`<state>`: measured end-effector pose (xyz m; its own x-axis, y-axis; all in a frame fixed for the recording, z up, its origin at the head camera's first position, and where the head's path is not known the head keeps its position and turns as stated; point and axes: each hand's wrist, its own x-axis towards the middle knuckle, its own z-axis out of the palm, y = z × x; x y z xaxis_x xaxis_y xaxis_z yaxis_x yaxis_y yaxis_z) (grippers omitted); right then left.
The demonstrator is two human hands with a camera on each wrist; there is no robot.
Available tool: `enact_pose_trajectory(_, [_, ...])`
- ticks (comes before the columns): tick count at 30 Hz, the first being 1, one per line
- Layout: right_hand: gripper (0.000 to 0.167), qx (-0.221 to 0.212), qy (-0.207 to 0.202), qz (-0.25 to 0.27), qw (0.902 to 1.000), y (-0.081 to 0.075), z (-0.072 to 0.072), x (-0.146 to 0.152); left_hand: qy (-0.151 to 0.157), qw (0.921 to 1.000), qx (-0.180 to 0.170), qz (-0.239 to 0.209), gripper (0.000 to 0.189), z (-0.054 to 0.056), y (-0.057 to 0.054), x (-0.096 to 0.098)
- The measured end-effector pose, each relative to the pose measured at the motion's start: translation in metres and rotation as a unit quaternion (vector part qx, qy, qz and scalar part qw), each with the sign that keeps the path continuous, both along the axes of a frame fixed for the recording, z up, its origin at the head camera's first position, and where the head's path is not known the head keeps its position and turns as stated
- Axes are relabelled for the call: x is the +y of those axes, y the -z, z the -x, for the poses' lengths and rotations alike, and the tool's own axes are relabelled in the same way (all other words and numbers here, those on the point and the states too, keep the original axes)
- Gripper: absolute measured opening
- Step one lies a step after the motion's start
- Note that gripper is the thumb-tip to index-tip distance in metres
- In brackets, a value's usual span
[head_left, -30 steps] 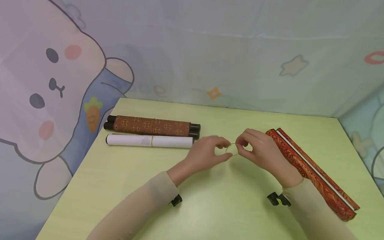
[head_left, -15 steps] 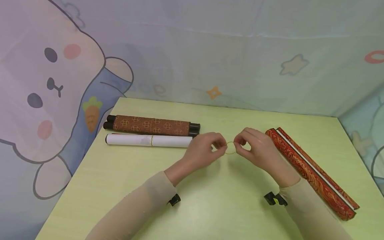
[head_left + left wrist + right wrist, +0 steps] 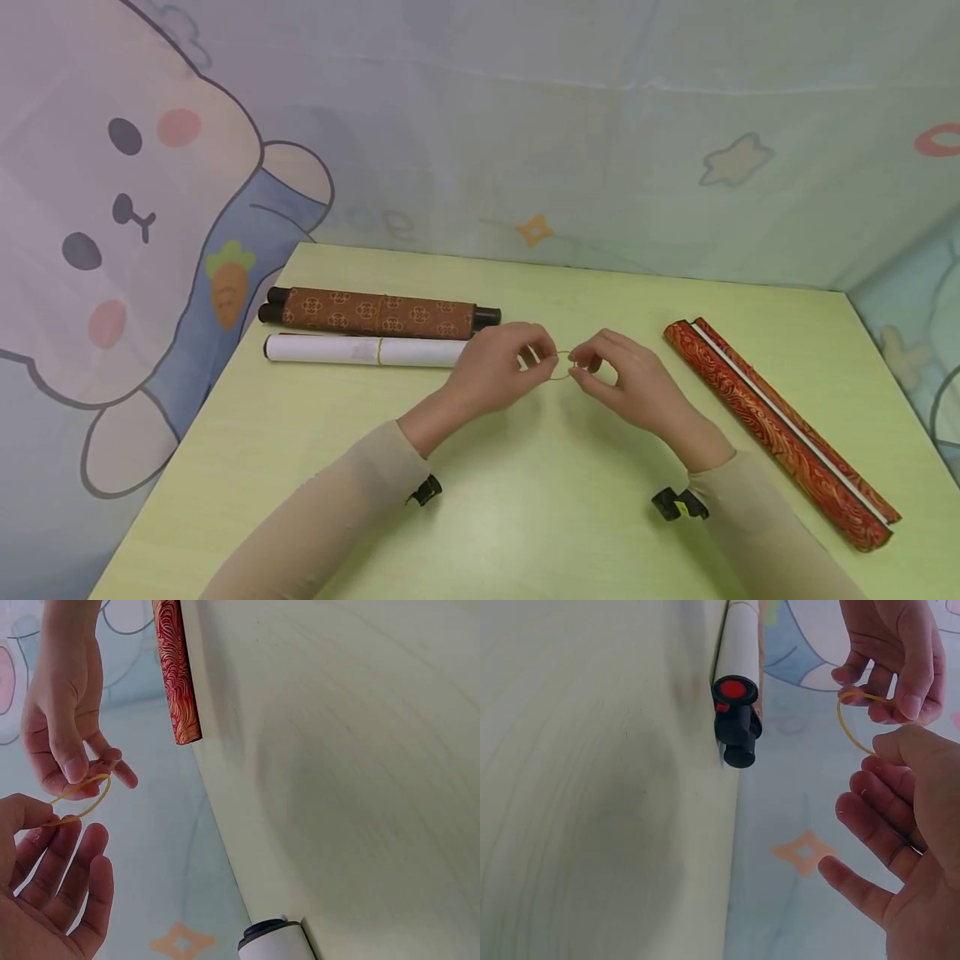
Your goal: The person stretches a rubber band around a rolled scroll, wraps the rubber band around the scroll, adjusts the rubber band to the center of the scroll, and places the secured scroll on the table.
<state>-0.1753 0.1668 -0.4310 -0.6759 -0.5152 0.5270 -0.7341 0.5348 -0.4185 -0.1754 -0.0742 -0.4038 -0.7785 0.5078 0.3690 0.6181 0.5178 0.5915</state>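
White roll (image 3: 420, 353): smooth matt paper, w/ blk plastic-looking end cap (image 3: 751, 691), slightly shiny. Just beyond white roll: brown scroll (image 3: 378, 314), matt patterned cloth-look, w/ smooth semi-gloss blk knobs (image 3: 487, 317), prob. plastic. Well R of white roll: red scroll (image 3: 774, 437), brocade-type fabric, gold swirls, slight sheen. Nearer R of white roll: yellow band (image 3: 839, 712), thin, smooth, rubbery. Under white roll: table (image 3: 525, 517), smooth, faint wood-type grain, soft sheen. Beyond white roll: backdrop (image 3: 600, 150), matt printed cloth, lightly creased. Sleeves (image 3: 322, 517), nearer wearer than white roll: soft matt fabric.

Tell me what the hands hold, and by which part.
A yellow rubber band: the left hand and right hand pinch opposite sides of its loop.
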Motion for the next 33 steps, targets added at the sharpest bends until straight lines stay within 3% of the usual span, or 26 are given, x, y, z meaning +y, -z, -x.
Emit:
enact_pose_trajectory(10, [0.018,-0.021,-0.005,0.038,0.999,0.002,0.001,-0.003,-0.007,0.9998,-0.013,-0.01,0.008,0.001,0.0,-0.003])
enact_pose_trajectory(22, [0.018,-0.007,-0.006,0.058,0.9983,-0.003,0.001,-0.001,-0.019,0.9985,-0.05,0.008,0.008,0.005,0.012,-0.008])
enact_pose_trajectory(27, [0.016,-0.009,-0.001,0.052,0.9986,-0.001,0.002,-0.001,0.014,0.9952,-0.088,-0.04,0.012,0.005,0.013,-0.01])
enact_pose_trajectory(33, [0.016,-0.026,0.004,0.04,0.9988,0.001,0.003,-0.001,0.07,0.9799,-0.15,-0.111,0.007,0.005,0.011,-0.01])
